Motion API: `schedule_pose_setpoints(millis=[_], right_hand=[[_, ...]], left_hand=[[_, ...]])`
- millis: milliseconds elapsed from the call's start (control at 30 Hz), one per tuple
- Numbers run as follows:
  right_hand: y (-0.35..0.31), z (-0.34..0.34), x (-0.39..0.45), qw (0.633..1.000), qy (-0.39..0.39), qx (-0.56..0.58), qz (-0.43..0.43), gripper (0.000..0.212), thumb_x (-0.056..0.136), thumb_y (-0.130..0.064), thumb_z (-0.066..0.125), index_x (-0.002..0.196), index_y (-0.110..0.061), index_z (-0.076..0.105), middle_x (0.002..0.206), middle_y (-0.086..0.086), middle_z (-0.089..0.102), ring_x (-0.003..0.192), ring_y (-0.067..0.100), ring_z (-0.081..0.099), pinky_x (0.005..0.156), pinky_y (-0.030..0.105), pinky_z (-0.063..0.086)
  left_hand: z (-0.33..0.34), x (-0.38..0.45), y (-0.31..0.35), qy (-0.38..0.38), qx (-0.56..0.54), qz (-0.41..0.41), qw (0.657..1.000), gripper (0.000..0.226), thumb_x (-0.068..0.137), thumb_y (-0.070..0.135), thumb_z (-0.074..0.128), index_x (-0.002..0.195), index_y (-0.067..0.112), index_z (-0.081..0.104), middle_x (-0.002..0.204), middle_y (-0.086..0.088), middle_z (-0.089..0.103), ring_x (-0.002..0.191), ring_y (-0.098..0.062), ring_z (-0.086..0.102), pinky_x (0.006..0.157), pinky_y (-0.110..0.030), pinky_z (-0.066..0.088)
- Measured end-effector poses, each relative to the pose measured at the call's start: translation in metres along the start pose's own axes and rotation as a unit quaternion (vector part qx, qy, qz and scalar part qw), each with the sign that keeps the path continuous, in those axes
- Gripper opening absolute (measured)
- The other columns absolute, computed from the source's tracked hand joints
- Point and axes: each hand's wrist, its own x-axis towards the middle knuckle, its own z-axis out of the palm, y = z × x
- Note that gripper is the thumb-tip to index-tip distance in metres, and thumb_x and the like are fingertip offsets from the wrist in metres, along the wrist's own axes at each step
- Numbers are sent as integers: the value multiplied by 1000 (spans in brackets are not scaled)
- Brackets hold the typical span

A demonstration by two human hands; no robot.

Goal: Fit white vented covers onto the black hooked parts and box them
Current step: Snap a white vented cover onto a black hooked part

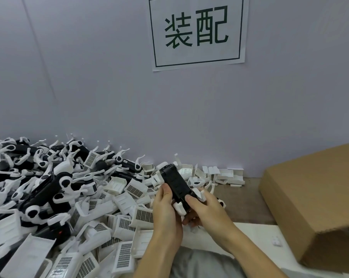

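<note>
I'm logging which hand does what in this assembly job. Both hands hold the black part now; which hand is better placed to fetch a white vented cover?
Probably the left hand: the white vented covers lie heaped right beside it, while the right hand sits toward the cardboard box and could keep gripping the black hooked part.

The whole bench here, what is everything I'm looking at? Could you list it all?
Black hooked part: one, black with white hooks, held up between both hands.
Hooked parts pile: many, black and white, far left.
Vented covers: many, white with grey grilles, heaped left of the hands.
Cardboard box: one, brown, right.
Paper sign: one, white with green characters, on the wall.
Left hand: grips the part.
Right hand: grips the part.
</note>
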Motion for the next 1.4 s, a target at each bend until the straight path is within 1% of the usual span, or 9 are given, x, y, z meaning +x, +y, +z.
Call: schedule_pose_setpoints(millis=[300, 433, 633, 733, 833, 933, 1100, 1233, 1400], right_hand=[[3, -3, 0, 999, -15, 38, -3, 14, 98, -3, 49, 97, -11, 60, 72, 7, 68, 61, 22, 58, 60, 32, 48], [4, -4, 0, 1000, -23, 17, -9, 19, 97, -3, 50, 108, -12, 63, 78, 8, 69, 64, 23, 61, 62, 32, 50], [7, -6, 0, 1000, -3, -19, -16, 24, 97, -5, 48, 103, -22, 65, 71, 4, 68, 60, 20, 62, 54, 26, 49], [7, -7, 0, 1000, -7, -21, -20, 18, 97, -9, 53, 100, -21, 65, 72, 6, 69, 60, 19, 62, 53, 24, 48], [9, -8, 1, 1000, -1, -10, -10, 11, 98, -17, 57, 104, -19, 65, 74, 5, 69, 63, 19, 63, 61, 32, 49], [9, -8, 2, 1000, 3, 0, -1, 13, 98, -14, 55, 107, -17, 65, 72, 2, 68, 61, 16, 60, 63, 33, 49], [6, -8, 2, 999, -5, 42, 25, 13, 96, -6, 51, 97, -12, 63, 68, 5, 64, 57, 17, 56, 60, 33, 46], [5, -8, -2, 999, -17, 21, 21, 17, 96, -6, 49, 97, -16, 63, 70, 4, 66, 58, 18, 58, 57, 27, 47], [5, -9, -2, 1000, -13, -23, 10, 20, 97, -9, 49, 103, -19, 65, 77, 9, 69, 62, 20, 60, 66, 36, 48]], left_hand=[[-1, 2, -5, 9, 16, 18, 1000, 38, 106, 36, 42, 112, 6, 65, 91, -19, 66, 67, -31, 59, 45, -31, 40], [-1, 3, -6, 9, 30, 23, 999, 35, 106, 33, 42, 107, 5, 64, 88, -19, 64, 65, -30, 57, 44, -30, 38], [0, 1, -8, -1, 65, 46, 997, 32, 107, 29, 42, 104, 6, 64, 90, -18, 67, 82, -32, 62, 62, -38, 47], [0, 2, -8, 2, 60, 47, 997, 32, 107, 29, 43, 104, 7, 65, 89, -16, 69, 84, -32, 64, 67, -40, 49], [-1, 2, -9, 0, 54, 40, 998, 32, 106, 31, 43, 105, 9, 66, 88, -17, 70, 76, -33, 64, 57, -37, 49], [-1, 3, -9, 1, 54, 39, 998, 32, 106, 32, 44, 104, 9, 65, 85, -16, 69, 69, -31, 62, 49, -34, 46], [-1, 3, -9, 5, 41, 39, 998, 30, 106, 29, 45, 109, 7, 65, 87, -14, 71, 75, -28, 66, 57, -36, 51], [-1, 2, -8, 12, 28, 34, 999, 32, 106, 29, 44, 110, 3, 62, 91, -20, 65, 82, -35, 58, 57, -36, 45], [0, 2, -8, 16, 17, 37, 999, 31, 107, 27, 43, 112, 3, 62, 90, -18, 66, 79, -30, 63, 64, -37, 53]])
